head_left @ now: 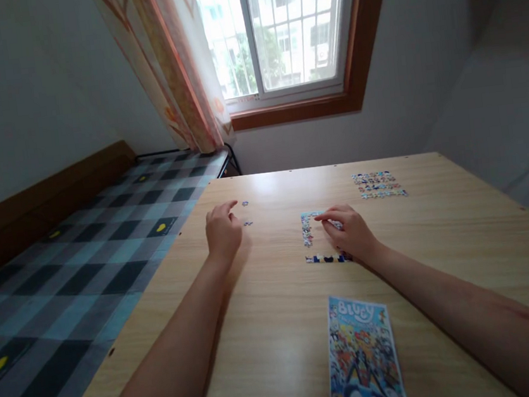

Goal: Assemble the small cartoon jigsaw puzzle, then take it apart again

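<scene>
At the left of the table, my left hand (224, 230) is open, its index finger stretched out toward a loose puzzle piece (245, 203). Another loose piece (248, 223) lies beside that hand. My right hand (348, 232) hovers low over a partly joined jigsaw frame (306, 230), thumb and index finger drawn together at its inner upper-left corner. Between those fingertips is what looks like a small puzzle piece, mostly hidden. Just below, a dark joined strip of pieces (323, 258) runs under the right hand's edge. The hand covers the frame's right part.
Several rows of puzzle pieces (378, 185) lie at the table's back right. A "Bluey" picture card or box (363, 353) rests near the front edge of the wooden table (271, 338). A bed with a checked cover (107, 242) adjoins the left side; a window is behind.
</scene>
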### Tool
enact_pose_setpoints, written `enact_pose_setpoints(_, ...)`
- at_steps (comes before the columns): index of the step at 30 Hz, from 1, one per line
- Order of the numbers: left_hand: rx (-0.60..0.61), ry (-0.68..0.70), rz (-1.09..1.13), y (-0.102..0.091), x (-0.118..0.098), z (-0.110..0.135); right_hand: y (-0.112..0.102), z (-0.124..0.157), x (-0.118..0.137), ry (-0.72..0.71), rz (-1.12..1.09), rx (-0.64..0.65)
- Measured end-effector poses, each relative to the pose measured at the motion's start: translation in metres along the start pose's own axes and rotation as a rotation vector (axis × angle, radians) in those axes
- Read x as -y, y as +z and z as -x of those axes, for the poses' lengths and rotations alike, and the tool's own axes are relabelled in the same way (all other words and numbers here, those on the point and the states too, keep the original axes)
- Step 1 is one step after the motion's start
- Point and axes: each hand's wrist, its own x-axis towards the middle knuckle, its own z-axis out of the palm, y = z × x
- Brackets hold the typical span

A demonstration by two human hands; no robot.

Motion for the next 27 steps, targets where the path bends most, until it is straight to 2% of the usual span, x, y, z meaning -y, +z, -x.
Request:
enact_pose_setpoints(5, 0.19, -0.063, -0.123, 0.026, 0.03, 0.002, 0.0, -0.002, 0.0, 0.071, -0.019, -0.019)
enact_pose_setpoints(10, 0.251, -0.088, -0.155, 0.038, 0.042, 0.001, 0.0, -0.002, -0.006, 0.185, -0.072, -0.059)
enact_pose_setpoints(15, 0.241, -0.134, -0.157, 0.038, 0.043, 0.0, 0.003, -0.001, -0.012, 0.282, -0.118, -0.081)
enact_pose_setpoints(23, 0.259, -0.23, -0.157, 0.035, 0.031, -0.003, 0.001, -0.001, -0.013, 0.342, -0.137, -0.123)
enact_pose_setpoints(27, 0.275, -0.241, -0.007, 0.04, 0.035, -0.002, 0.001, -0.001, -0.02, 0.391, -0.177, -0.156)
